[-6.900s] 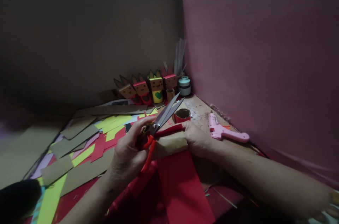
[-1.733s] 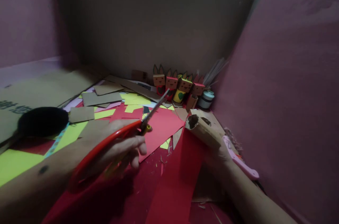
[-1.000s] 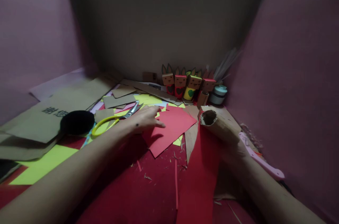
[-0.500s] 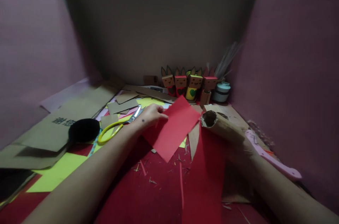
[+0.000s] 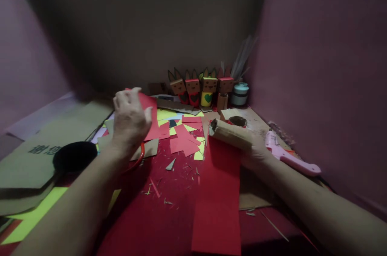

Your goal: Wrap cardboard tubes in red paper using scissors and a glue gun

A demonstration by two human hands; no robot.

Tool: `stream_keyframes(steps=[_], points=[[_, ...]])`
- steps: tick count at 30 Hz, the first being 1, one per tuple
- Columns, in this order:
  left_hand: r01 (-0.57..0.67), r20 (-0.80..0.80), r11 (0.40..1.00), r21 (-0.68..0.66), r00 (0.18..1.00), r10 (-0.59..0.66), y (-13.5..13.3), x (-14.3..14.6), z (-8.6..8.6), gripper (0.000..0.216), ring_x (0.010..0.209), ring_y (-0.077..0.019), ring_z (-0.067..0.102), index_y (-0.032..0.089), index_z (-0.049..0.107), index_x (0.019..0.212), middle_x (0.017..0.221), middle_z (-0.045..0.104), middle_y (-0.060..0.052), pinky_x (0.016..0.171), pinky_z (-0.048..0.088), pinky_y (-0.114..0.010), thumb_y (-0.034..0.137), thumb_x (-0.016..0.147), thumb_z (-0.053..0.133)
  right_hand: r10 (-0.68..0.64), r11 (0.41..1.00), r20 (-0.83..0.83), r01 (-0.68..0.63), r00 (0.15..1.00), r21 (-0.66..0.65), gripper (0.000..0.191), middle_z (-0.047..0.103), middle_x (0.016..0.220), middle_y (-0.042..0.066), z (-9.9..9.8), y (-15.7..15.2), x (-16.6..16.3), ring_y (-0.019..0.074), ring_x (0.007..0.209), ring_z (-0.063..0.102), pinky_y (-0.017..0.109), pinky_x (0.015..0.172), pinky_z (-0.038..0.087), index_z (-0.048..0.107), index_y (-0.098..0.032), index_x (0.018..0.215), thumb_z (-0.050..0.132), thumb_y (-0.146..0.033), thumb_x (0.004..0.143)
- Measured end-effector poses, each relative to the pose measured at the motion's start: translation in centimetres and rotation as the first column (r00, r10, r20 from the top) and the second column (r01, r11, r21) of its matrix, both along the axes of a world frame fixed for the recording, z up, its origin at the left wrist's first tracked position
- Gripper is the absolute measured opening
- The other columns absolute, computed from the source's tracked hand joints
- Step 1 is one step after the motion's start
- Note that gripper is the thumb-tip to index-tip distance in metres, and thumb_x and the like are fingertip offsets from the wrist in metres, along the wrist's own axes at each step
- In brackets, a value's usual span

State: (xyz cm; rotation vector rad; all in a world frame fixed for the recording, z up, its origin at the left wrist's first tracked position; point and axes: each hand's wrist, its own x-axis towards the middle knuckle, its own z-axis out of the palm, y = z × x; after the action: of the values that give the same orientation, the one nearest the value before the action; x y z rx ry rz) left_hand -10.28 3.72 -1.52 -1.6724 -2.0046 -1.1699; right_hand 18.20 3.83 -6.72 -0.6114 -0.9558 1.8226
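1. Cardboard tube (image 5: 231,135) is right of centre, lying tilted with its open end to the left. Red strip (image 5: 218,195) runs from under it toward the camera, flat on the red table cover (image 5: 151,223).
2. Right hand (image 5: 256,152) is closed around the tube's right end. Its fingers are mostly hidden behind the tube, so I cannot tell how deep the grip is.
3. Left hand (image 5: 130,121) is raised at left-centre, seen from the back, fingers curled, pinching a red sheet (image 5: 152,117) by 1 edge. The sheet is clear of the table.
4. Red scissors handle (image 5: 138,162) pokes out under the left wrist, blades hidden. Red and yellow scraps (image 5: 184,141) lie between the hands, and a black round object (image 5: 75,157) sits to the left.
5. Pink glue gun (image 5: 287,159) lies just beside the right wrist. 4 paper figures (image 5: 199,86) and a small jar (image 5: 241,93) stand at the back wall.
6. Risks, as I judge them:
   - The strip could skew on the tube if the right hand twists, since only 1 hand steadies it.
   - The sheet could crease or slip, being pinched at 1 edge.
   - The left forearm could land on the unseen blades.
   - The right wrist could brush the gun nozzle. I cannot tell whether it is hot.
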Motion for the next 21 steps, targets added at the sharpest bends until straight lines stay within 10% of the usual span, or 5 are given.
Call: stream_keyframes(steps=[5, 8, 12, 21], points=[[0.3, 0.246, 0.95, -0.086, 0.93, -0.272, -1.0, 4.1, -0.4, 0.039, 0.128, -0.04, 0.039, 0.012, 0.06, 0.116, 0.129, 0.053, -0.02, 0.108, 0.027, -0.057, 0.024, 0.079, 0.06, 0.011, 0.997, 0.094, -0.018, 0.996, 0.073, 0.026, 0.076, 0.084, 0.006, 0.1, -0.5, 0.0, 0.0227, 0.079, 0.069, 0.037, 0.081, 0.054, 0.078, -0.021, 0.091, 0.082, -0.028, 0.066], [0.622, 0.578, 0.744, -0.243, 0.709, -0.404, -1.6, 5.6, -1.1, 0.029, 0.086, -0.0282, 0.063, 0.015, 0.068, 0.093, 0.09, 0.069, -0.012, 0.078, 0.051, -0.044, 0.04, 0.08, 0.062, -0.004, 0.996, 0.132, -0.008, 0.991, 0.093, 0.024, 0.076, 0.077, 0.004, 0.2, -0.8, -0.1, 0.0207, 0.073, 0.07, 0.035, 0.076, 0.055, 0.079, -0.02, 0.082, 0.085, -0.028, 0.061], [0.869, 0.817, 0.444, -0.221, 0.413, -0.402, -2.5, 7.8, -2.0, 0.024, 0.057, -0.0151, 0.059, 0.016, 0.068, 0.082, 0.068, 0.067, -0.005, 0.057, 0.048, -0.029, 0.038, 0.072, 0.068, -0.012, 0.996, 0.156, -0.001, 0.988, 0.086, 0.026, 0.076, 0.071, 0.004, 0.1, -0.9, -0.1, 0.0226, 0.072, 0.07, 0.037, 0.076, 0.055, 0.079, -0.02, 0.08, 0.085, -0.026, 0.056], [0.846, 0.896, 0.529, -0.071, 0.287, -0.339, -2.9, 9.4, -3.2, 0.009, 0.043, -0.0079, 0.045, 0.017, 0.056, 0.063, 0.051, 0.057, 0.002, 0.043, 0.031, -0.021, 0.016, 0.06, 0.065, 0.145, 0.977, 0.136, -0.164, 0.98, 0.137, 0.032, 0.076, 0.09, 0.007, -0.1, -1.3, -0.2, 0.0227, 0.084, 0.07, 0.039, 0.086, 0.053, 0.077, -0.02, 0.097, 0.078, -0.026, 0.065]])
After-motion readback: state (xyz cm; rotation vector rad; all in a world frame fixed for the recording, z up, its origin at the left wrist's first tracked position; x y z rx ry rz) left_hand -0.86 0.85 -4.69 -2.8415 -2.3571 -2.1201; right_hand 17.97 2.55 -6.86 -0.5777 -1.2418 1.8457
